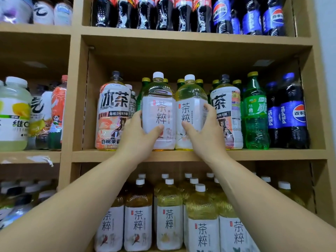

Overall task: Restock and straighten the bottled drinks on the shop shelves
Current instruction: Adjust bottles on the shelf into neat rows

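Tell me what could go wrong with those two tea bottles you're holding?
The left hand grips the left tea bottle and the right hand grips the right tea bottle, both near the shelf edge; a slip might drop them. They sit tight between the orange-label bottles, so pushing could knock those.

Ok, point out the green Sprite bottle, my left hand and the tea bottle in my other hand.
Green Sprite bottle (255, 109): head view, its label.
Left hand (141, 136): head view, back of hand.
Tea bottle (189, 106): head view, white label.
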A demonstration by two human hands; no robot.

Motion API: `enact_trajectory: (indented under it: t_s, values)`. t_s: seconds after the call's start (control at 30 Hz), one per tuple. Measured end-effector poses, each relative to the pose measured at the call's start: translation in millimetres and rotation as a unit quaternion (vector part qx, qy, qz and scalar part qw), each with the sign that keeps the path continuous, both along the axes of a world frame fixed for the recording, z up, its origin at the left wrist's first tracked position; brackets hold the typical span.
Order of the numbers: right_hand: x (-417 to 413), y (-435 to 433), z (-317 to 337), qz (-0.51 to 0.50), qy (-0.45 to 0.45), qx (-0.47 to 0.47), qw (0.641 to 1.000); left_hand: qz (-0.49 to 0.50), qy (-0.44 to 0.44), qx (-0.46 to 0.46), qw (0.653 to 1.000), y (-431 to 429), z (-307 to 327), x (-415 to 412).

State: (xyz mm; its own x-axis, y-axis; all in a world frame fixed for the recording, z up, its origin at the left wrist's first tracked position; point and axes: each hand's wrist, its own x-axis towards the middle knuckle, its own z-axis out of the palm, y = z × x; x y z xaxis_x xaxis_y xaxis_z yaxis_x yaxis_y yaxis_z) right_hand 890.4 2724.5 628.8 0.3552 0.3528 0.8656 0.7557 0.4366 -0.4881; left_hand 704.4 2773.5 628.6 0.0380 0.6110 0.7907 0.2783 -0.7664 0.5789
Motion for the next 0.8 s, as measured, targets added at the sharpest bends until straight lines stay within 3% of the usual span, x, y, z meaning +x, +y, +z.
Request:
enact_trajectory:
  t_s: [0.37,0.57,0.8]
  values:
    - [4.4,-14.1,-4.8,0.1,0.022,0.015,0.995,-0.046,-0.063,-0.045,0.996,-12.1,11.3,9.3]
    - [3.0,-25.6,-4.6,0.147,0.033,0.032,0.988,-0.049,-0.089,0.0,0.995,-11.1,6.0,11.2]
    - [2.8,-58.3,-17.9,0.184,0.054,0.092,0.977,-0.068,-0.121,0.047,0.989,-66.0,-8.6,7.8]
